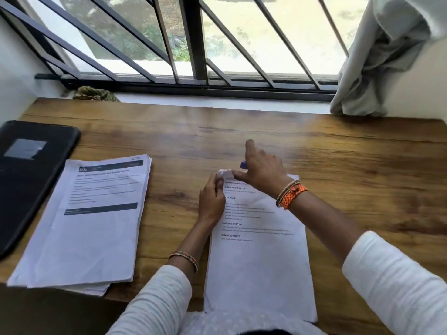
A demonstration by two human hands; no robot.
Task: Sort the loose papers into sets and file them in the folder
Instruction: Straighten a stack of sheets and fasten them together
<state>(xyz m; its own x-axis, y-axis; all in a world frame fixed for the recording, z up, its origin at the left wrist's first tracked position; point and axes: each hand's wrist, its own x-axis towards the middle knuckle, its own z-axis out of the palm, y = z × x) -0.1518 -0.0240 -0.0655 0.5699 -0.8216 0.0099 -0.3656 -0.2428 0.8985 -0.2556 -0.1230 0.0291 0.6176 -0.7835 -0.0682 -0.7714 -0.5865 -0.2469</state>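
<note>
A set of printed papers (260,257) lies on the wooden desk (350,160) in front of me. My left hand (211,201) pinches its folded top-left corner (225,174). My right hand (262,169) hovers over the same corner, holding a small purple object (243,164) that is mostly hidden under the palm. Its index finger points up and its thumb touches the corner. A thicker stack of loose papers (92,221) lies to the left. The black folder (31,175) lies shut at the far left.
A barred window (193,44) runs along the back of the desk. A grey curtain (377,68) hangs at the back right, and a crumpled cloth (95,94) sits on the sill at the back left. Bare wood shows to the right of the papers.
</note>
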